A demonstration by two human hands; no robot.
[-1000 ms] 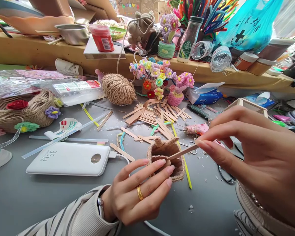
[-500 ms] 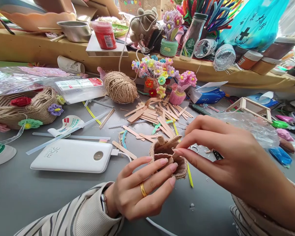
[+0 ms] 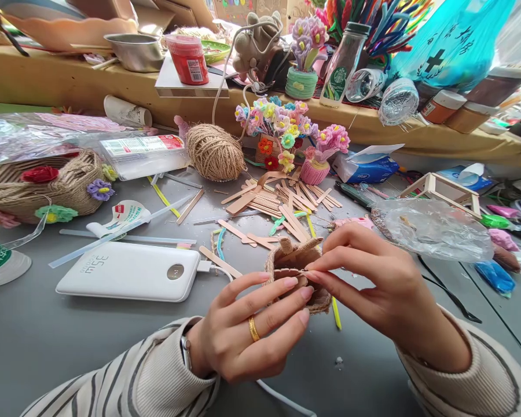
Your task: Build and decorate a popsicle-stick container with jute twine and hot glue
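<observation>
Low in the middle of the head view is a small twine-covered basket (image 3: 271,267), tilted so its inside shows. My left hand (image 3: 256,330), with a gold ring, curls round the basket's near side and covers part of it. A thin strip with a notched edge (image 3: 286,272) crosses the basket's opening. At the basket's right rim, my right hand (image 3: 369,284) pinches thumb and forefinger together on what looks like a thin strand of twine. The fingertips hide most of that strand.
Wooden craft sticks (image 3: 260,200) lie scattered beyond the basket. A white power bank (image 3: 130,272) with a cable sits to the left. Behind are a twine ball (image 3: 215,152) and fuzzy flowers (image 3: 282,121). Crumpled clear plastic (image 3: 434,229) lies right.
My right hand has moved left and in toward the basket's opening, uncovering the clear plastic and a black cord at right. My left hand keeps its hold.
</observation>
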